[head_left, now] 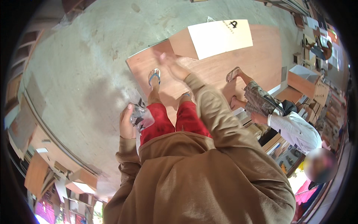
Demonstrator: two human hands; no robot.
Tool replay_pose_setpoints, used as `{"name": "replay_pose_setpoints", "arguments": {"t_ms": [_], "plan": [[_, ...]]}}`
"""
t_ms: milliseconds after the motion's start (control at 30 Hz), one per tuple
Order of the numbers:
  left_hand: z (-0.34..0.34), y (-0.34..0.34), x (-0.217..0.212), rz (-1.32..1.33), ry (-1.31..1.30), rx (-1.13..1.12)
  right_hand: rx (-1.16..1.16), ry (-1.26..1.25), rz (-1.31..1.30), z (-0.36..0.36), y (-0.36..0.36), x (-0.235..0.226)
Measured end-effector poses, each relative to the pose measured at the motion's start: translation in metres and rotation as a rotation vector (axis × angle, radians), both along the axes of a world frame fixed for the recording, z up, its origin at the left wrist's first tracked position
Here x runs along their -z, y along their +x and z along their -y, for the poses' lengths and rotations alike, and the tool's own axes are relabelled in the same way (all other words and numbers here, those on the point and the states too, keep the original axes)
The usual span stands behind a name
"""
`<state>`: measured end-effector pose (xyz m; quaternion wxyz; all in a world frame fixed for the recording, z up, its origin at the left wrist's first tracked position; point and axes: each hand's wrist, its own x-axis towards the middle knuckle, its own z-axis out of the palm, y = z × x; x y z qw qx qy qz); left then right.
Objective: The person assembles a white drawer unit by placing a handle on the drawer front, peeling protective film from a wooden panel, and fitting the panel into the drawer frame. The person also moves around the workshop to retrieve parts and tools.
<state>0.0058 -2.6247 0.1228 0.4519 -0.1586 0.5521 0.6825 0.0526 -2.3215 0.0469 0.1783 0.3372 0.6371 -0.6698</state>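
My left hand [128,125] is closed round a crumpled clear plastic bag [143,116] with dark markings, held beside my red shorts. What the bag contains, if anything, cannot be made out. My right arm reaches forward, and my right hand [170,62] hangs over a large brown wood panel [223,72] on the floor. Motion smears its fingers, and nothing can be made out in them. Past that hand, a wooden box [183,44] with a pale cream face [222,37] rests on the panel, black handwriting near its far edge.
To my right, a person [287,128] in plaid shorts and sandals stands at the panel's edge. Open boxes [304,78] and wood pieces crowd the right side. Cabinet parts [80,179] lie at the lower left. Another person [323,50] is farther off. Grey concrete floor [74,82] stretches left.
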Motion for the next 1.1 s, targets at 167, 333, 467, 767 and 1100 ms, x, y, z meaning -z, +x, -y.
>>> {"name": "replay_pose_setpoints", "arguments": {"t_ms": [167, 333, 467, 767, 1100], "plan": [[-0.047, -0.033, -0.006, -0.6, -0.275, 0.193, 0.267, -0.903, -0.101, 0.102, 0.025, -0.037], [-0.071, -0.012, 0.0, -0.175, -0.025, 0.085, 0.256, -0.523, -0.41, 0.092, 0.046, -0.043], [-0.125, 0.015, 0.007, -0.055, 0.036, 0.168, 0.276, 0.573, -0.36, 0.062, 0.073, -0.055], [-0.203, 0.035, 0.059, 0.108, -0.031, 0.257, 0.575, 0.065, -0.455, 0.04, 0.143, -0.033], [-0.427, 0.01, 0.09, -1.229, -0.172, 0.745, 1.581, -0.419, -0.151, -0.044, 0.159, 0.122]]}}
